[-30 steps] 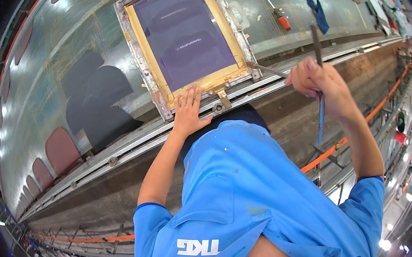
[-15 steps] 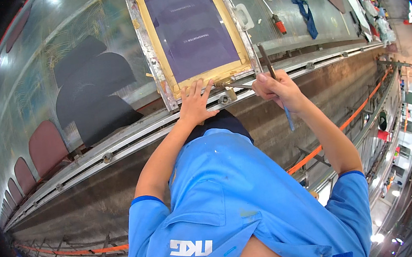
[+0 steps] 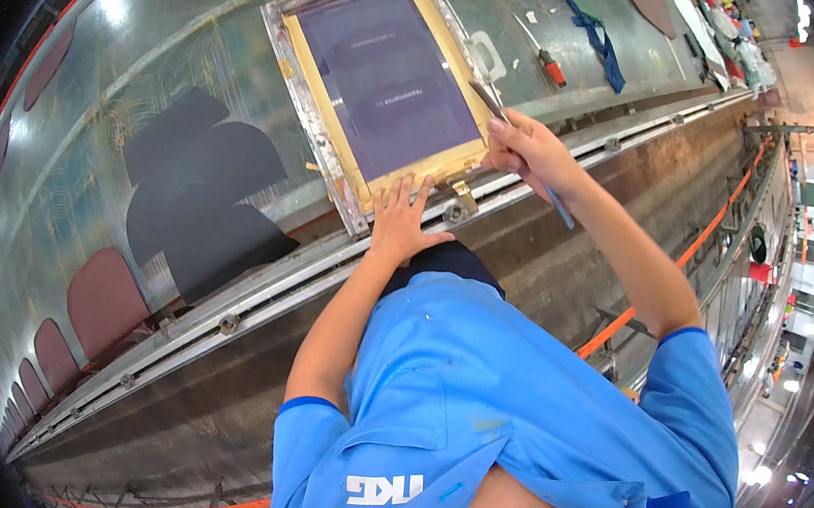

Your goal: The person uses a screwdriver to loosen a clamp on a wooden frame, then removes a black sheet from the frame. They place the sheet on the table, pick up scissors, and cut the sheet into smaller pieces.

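Note:
A screen-printing frame [image 3: 309, 115] lies on the long table, its purple mesh [image 3: 399, 86] bordered with yellow tape. My left hand [image 3: 402, 223] is spread, fingers on the frame's taped near edge and the heel by the table rail. Beside the frame's near right corner, my right hand [image 3: 530, 150] is closed around a slim tool [image 3: 487, 100]. Its dark end points up and left over the frame's right side; a blue end [image 3: 559, 206] sticks out below my fist. The fingers hide its middle. A brass-coloured bracket [image 3: 463, 195] sits on the rail between my hands.
Black cut panels [image 3: 205, 176] and maroon panels [image 3: 104, 301] lie on the table to the left. A red-handled screwdriver [image 3: 551, 68] and a blue cloth [image 3: 592, 31] are to the right. A metal rail [image 3: 614, 144] with bolts runs along the near edge.
My right hand has moved up and left toward the frame, and the tool has tilted leftward. A thin metal rod that reached toward the bracket no longer shows there. My left hand stays on the frame.

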`<action>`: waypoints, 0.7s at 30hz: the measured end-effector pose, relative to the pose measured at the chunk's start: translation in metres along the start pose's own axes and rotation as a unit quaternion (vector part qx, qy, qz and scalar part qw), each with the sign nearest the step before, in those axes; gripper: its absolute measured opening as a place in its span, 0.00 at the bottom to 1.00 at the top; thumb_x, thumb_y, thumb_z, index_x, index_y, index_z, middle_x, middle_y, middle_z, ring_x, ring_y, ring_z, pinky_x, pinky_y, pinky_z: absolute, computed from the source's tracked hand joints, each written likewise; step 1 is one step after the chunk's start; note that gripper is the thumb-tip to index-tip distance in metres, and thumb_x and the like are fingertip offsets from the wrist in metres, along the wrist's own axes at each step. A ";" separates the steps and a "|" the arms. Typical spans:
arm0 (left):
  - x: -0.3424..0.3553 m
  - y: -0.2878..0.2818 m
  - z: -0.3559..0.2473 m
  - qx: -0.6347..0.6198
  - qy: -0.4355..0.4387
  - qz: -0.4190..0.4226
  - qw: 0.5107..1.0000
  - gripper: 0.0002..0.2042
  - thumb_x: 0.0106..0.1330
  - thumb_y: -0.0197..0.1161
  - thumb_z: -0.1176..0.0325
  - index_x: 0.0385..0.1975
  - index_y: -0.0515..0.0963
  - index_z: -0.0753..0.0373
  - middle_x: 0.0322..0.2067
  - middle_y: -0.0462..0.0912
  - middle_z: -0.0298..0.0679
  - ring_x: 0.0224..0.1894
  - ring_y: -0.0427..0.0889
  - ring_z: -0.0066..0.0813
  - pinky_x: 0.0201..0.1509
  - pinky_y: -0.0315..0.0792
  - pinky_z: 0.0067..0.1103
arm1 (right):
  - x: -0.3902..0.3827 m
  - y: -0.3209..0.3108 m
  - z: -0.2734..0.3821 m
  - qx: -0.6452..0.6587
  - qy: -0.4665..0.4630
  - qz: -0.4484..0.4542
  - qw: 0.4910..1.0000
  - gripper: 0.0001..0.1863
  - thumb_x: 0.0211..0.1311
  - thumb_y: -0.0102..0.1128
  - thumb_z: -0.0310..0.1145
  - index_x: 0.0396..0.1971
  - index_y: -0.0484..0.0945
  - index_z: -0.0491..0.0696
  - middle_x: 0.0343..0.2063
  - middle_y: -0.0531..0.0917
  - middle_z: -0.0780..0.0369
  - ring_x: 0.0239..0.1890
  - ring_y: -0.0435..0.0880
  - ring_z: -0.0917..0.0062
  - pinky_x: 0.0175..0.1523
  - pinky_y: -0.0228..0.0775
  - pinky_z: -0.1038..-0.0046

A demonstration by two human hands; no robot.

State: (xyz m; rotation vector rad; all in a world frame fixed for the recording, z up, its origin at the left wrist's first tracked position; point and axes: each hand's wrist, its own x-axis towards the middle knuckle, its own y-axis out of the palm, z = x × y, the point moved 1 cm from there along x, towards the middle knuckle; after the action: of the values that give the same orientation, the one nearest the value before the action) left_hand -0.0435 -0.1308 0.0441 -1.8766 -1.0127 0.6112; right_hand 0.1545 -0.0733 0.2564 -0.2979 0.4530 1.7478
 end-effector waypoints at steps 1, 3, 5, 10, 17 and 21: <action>0.001 -0.001 -0.001 -0.021 -0.013 -0.005 1.000 0.58 0.47 0.59 0.22 0.75 0.54 0.54 0.70 0.59 0.52 0.72 0.58 0.51 0.73 0.45 0.54 | 0.000 0.000 -0.005 -0.009 -0.015 -0.018 1.000 0.19 0.71 0.60 0.47 0.44 0.70 0.47 0.20 0.72 0.70 0.27 0.71 0.86 0.35 0.63 0.82; 0.002 -0.001 0.001 -0.062 -0.020 -0.040 0.997 0.54 0.54 0.57 0.25 0.73 0.57 0.60 0.67 0.63 0.52 0.69 0.62 0.52 0.72 0.50 0.48 | -0.011 0.007 -0.005 -0.092 -0.054 -0.019 0.994 0.18 0.73 0.57 0.48 0.32 0.74 0.47 0.18 0.73 0.69 0.23 0.72 0.86 0.34 0.62 0.81; 0.004 0.003 0.008 -0.094 -0.024 -0.104 0.990 0.48 0.58 0.59 0.31 0.70 0.60 0.65 0.62 0.69 0.52 0.64 0.67 0.51 0.70 0.54 0.43 | -0.019 0.020 0.006 -0.113 -0.014 0.003 0.994 0.23 0.77 0.49 0.46 0.21 0.70 0.49 0.13 0.72 0.67 0.18 0.70 0.86 0.60 0.70 0.70; 0.022 -0.022 -0.006 0.001 0.016 0.014 1.000 0.60 0.45 0.66 0.27 0.71 0.56 0.69 0.70 0.61 0.52 0.72 0.58 0.49 0.73 0.51 0.48 | -0.015 0.018 0.023 -0.029 0.042 -0.002 0.999 0.23 0.76 0.51 0.48 0.19 0.69 0.52 0.12 0.64 0.72 0.20 0.62 0.86 0.35 0.61 0.79; 0.019 -0.003 -0.010 0.022 0.016 0.000 1.000 0.59 0.44 0.70 0.33 0.73 0.56 0.64 0.63 0.67 0.48 0.66 0.65 0.46 0.69 0.55 0.48 | -0.010 0.018 -0.003 0.036 0.011 0.004 0.999 0.28 0.75 0.49 0.55 0.16 0.61 0.54 0.16 0.56 0.73 0.19 0.54 0.86 0.26 0.47 0.80; 0.020 -0.004 -0.015 0.018 0.015 -0.003 1.000 0.57 0.44 0.70 0.33 0.71 0.58 0.64 0.62 0.68 0.47 0.65 0.66 0.44 0.68 0.55 0.47 | -0.018 0.026 0.007 0.035 0.002 -0.009 0.999 0.28 0.75 0.49 0.55 0.17 0.61 0.54 0.17 0.57 0.73 0.19 0.54 0.87 0.25 0.47 0.80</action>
State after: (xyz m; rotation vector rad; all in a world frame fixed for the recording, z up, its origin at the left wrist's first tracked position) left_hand -0.0228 -0.1197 0.0545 -1.8451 -0.9808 0.5929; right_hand 0.1338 -0.0905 0.2743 -0.2551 0.5133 1.7103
